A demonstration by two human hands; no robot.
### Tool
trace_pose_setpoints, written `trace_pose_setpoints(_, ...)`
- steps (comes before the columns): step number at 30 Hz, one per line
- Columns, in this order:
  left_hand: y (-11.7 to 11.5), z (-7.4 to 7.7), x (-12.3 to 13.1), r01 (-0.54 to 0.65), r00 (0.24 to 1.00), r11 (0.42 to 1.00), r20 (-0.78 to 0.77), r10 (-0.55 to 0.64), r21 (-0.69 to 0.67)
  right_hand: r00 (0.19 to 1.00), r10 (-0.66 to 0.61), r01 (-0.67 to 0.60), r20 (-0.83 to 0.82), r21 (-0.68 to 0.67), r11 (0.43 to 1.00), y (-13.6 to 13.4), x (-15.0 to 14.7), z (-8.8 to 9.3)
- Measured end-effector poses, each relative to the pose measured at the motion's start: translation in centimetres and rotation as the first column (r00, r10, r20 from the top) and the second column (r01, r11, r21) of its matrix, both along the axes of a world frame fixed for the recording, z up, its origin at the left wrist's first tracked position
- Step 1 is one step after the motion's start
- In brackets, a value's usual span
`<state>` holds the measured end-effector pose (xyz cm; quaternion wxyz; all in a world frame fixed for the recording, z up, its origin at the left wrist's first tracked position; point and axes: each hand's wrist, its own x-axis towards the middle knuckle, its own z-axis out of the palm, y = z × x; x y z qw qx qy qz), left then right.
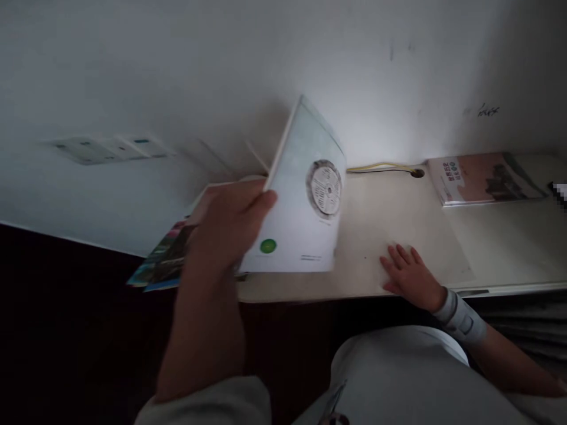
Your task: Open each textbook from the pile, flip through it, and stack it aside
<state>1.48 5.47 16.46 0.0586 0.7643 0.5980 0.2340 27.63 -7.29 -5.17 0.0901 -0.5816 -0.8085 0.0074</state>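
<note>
My left hand (228, 227) grips a white book (305, 200) by its left edge and holds it tilted above the pale desk (509, 248). Its cover shows a round grey emblem and a small green dot. Under my left hand lies a stack of colourful books or magazines (162, 260) at the desk's left end. My right hand (410, 271) rests flat on the desk near its front edge, fingers stretched out, holding nothing. A grey band wraps its wrist.
A pink-and-white booklet (482, 177) lies at the back right of the desk. A yellowish cable (381, 168) runs to a hole (417, 173) in the desktop by the white wall. Power sockets (110, 147) sit on the wall at left.
</note>
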Motion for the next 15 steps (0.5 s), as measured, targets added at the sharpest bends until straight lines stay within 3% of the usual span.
trace_pose_setpoints(2,0.5,-1.3,2.2,0.1,0.993,0.993,0.065,-0.095,-0.067,0.997,-0.024,0.022,-0.075,-0.021,1.0,0.1,0.2,0.4)
trace_pose_setpoints(6,0.3,-3.9,5.9,0.199,0.954,0.967,0.255,-0.155,-0.156,0.942,-0.009,0.0,-0.335,-0.028,1.0,1.0,1.7,1.5)
trace_pose_setpoints(9,-0.2,-7.0,8.3,0.361,0.831,0.897,0.524,-0.186,-0.255,0.859,0.011,-0.049,-0.513,-0.061,0.997,1.5,2.9,2.0)
trace_pose_setpoints(11,-0.7,-9.8,9.8,0.449,0.723,0.825,0.683,-0.109,-0.343,0.785,-0.04,-0.035,-0.618,-0.108,0.994,1.5,3.4,2.0)
trace_pose_setpoints(15,-2.1,-15.2,12.1,0.536,0.486,0.698,0.849,0.206,-0.476,0.593,-0.166,0.026,-0.788,-0.188,0.982,1.1,4.1,1.2)
